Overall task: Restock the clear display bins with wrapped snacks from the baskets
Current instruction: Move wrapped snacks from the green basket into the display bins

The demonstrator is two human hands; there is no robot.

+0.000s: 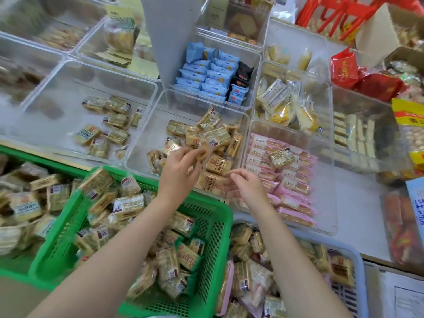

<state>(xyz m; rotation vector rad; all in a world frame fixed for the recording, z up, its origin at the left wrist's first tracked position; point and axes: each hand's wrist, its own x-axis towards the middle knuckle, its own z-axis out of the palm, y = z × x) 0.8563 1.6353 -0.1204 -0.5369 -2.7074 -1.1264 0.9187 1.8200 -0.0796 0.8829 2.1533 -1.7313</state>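
Note:
My left hand point(181, 167) pinches a tan wrapped snack point(203, 153) above the middle clear bin point(140, 148), which holds a loose heap of the same tan packs. My right hand point(246, 185) hovers over that bin's front right corner, beside the bin of pink packs point(296, 187). Its fingers are loosely curled and blurred, with nothing plainly in them. Under my forearms stands a green basket point(218, 216) full of tan and green wrapped snacks. One tan pack point(281, 157) lies among the pink ones.
A clear bin at the left point(55, 92) holds a few tan packs. Behind are bins of blue packs point(206, 76) and yellow packs point(286, 109). A second green basket point(25, 203) sits at the left and a pale basket point(359, 258) at the lower right. Red bags point(367, 81) lie far right.

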